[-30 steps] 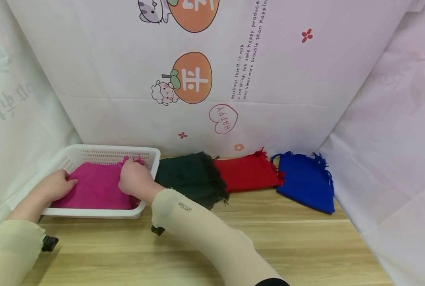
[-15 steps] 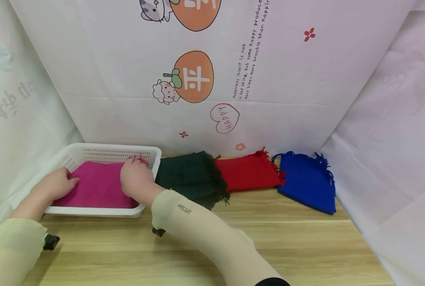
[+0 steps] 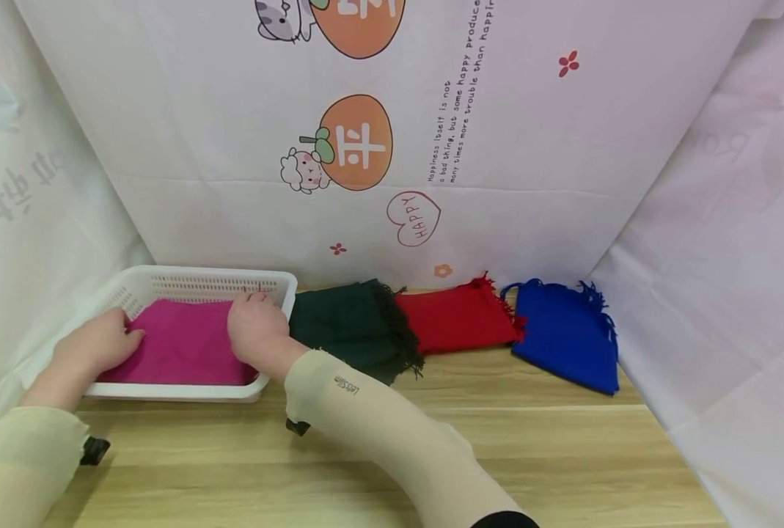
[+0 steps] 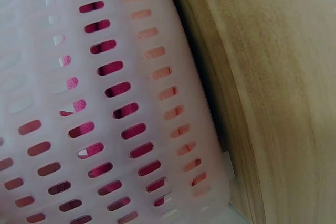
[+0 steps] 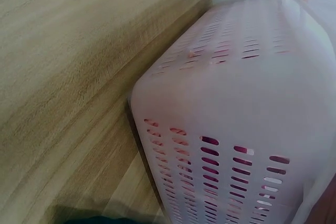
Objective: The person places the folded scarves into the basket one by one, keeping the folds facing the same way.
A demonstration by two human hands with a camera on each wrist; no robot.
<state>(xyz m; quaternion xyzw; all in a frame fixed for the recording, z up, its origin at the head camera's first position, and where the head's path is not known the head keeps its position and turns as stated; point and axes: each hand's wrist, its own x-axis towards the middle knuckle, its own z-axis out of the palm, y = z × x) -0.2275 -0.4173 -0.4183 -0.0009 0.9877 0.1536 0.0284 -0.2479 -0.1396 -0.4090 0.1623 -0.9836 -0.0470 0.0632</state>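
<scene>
A folded magenta fringed scarf (image 3: 183, 341) lies inside a white perforated plastic basket (image 3: 180, 392) at the left. My left hand (image 3: 97, 343) grips the scarf's left edge, its thumb on top and the other fingers mostly hidden. At the fringed right end, my right hand (image 3: 257, 330) reaches over the basket's front right corner, fingers curled on the cloth, with a few fringe strands past the knuckles. Both wrist views look at the basket's outer walls, and magenta cloth (image 4: 118, 88) shows through the slots in the left wrist view.
Right of the basket, folded fringed scarves lie in a row on the wooden table (image 3: 392, 455): dark green (image 3: 345, 326), red (image 3: 458, 317) and blue (image 3: 565, 334). The green one sits right beside the basket. White printed sheets (image 3: 510, 147) wall in the back and sides.
My right hand has shifted slightly right along the scarf's fringed end, and less fringe shows above its fingers. My left hand stays at the left edge. The other scarves have not moved.
</scene>
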